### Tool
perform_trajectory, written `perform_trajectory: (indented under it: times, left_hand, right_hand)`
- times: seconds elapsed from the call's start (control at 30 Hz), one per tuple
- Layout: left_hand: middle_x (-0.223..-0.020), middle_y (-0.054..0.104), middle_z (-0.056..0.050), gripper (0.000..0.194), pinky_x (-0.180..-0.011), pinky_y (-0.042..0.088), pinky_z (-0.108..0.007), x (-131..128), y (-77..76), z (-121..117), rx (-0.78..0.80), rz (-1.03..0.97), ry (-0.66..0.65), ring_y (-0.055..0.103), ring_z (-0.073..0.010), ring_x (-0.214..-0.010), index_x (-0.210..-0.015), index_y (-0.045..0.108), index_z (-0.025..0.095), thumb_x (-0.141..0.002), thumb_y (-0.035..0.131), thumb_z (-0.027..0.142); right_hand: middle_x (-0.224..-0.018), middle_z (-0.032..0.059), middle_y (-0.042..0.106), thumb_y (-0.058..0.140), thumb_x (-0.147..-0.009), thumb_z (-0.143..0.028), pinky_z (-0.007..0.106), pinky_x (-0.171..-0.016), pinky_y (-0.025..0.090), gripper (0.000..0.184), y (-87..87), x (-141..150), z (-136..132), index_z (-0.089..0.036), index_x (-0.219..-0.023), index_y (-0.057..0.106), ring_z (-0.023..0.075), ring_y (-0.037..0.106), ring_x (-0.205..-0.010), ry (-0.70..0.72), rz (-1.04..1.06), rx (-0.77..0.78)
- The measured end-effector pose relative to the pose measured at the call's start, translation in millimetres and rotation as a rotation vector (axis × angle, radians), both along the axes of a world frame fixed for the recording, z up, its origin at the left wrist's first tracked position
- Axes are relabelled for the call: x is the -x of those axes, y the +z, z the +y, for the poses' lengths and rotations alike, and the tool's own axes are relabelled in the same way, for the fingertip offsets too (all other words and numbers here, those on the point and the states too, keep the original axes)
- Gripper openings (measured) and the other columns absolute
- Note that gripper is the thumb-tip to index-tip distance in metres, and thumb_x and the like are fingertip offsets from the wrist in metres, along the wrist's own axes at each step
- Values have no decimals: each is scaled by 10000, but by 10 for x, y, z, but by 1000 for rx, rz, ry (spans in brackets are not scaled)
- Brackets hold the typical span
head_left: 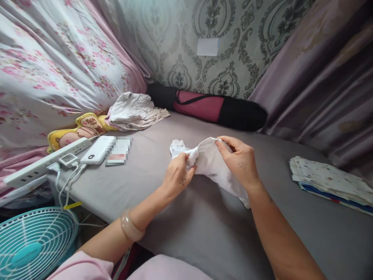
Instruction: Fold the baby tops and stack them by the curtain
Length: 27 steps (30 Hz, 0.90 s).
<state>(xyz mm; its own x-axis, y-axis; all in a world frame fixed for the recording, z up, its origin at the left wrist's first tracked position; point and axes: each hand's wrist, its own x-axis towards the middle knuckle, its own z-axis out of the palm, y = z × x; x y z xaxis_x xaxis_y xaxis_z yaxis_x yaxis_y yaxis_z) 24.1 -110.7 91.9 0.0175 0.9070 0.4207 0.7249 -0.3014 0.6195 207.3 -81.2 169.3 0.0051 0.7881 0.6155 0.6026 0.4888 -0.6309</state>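
Both hands hold a white cloth garment (208, 161) above the grey bed sheet (140, 171); its exact kind is hard to make out. My left hand (177, 173) is closed on a bunched part at its left side, and a loose end sticks up beyond the fingers. Thumb and fingers of my right hand (239, 157) pinch the upper right edge. From there the fabric hangs down behind the right wrist, partly hidden by it. Farther back on the left lies a crumpled pile of white clothes (132, 111).
A power strip (49, 161) with plugged-in cables, a white power bank (97, 149) and a yellow plush pillow (67, 136) lie left. A teal fan (37, 241) stands lower left. A black and red rolled bag (198, 105) lies along the wall. Folded cloths (329, 181) are at right.
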Motion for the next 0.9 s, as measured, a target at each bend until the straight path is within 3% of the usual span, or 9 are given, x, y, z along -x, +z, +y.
perform_trajectory:
  times: [0.23, 0.33, 0.5, 0.67, 0.9]
  left_hand:
    - [-883, 638, -41, 117, -741, 487, -308, 109, 36, 220, 52, -331, -104, 596, -172, -802, -821, 626, 192, -748, 535, 175]
    - [-872, 645, -51, 134, -665, 482, -275, 204, 139, 222, 125, -541, -154, 592, -162, -765, -804, 669, 177, -754, 590, 274]
    - [-805, 661, -27, 287, -714, 475, -269, 344, 384, 87, 258, -789, -271, 592, -142, -735, -876, 664, 161, -754, 650, 420]
    - [-719, 569, 20, 282, -571, 398, -209, 411, 633, -83, 161, -785, -287, 497, -99, -618, -867, 586, 183, -794, 596, 456]
    - [-639, 422, 42, 217, -503, 295, -211, 585, 1026, -478, -16, -524, -427, 383, -100, -559, -956, 566, 221, -890, 492, 414]
  right_hand:
    - [-991, 57, 736, 570, -879, -417, 370, -853, 517, 262, 109, -55, -83, -234, -959, 739, 239, 677, -911, -22, -47, 19]
    - [-967, 60, 740, 568, -875, -443, 371, -828, 524, 290, 167, -96, -156, -226, -959, 741, 241, 681, -881, -47, -51, 23]
    - [-946, 59, 743, 582, -865, -468, 360, -800, 527, 313, 303, -116, -353, -217, -961, 743, 240, 683, -863, -39, -44, 13]
    - [-973, 52, 742, 596, -859, -480, 363, -796, 528, 313, 474, -106, -641, -229, -975, 743, 246, 683, -882, -22, -50, -18]
    - [-972, 38, 746, 628, -826, -531, 379, -763, 539, 320, 649, -239, -1073, -265, -951, 753, 265, 685, -869, -37, -76, -41]
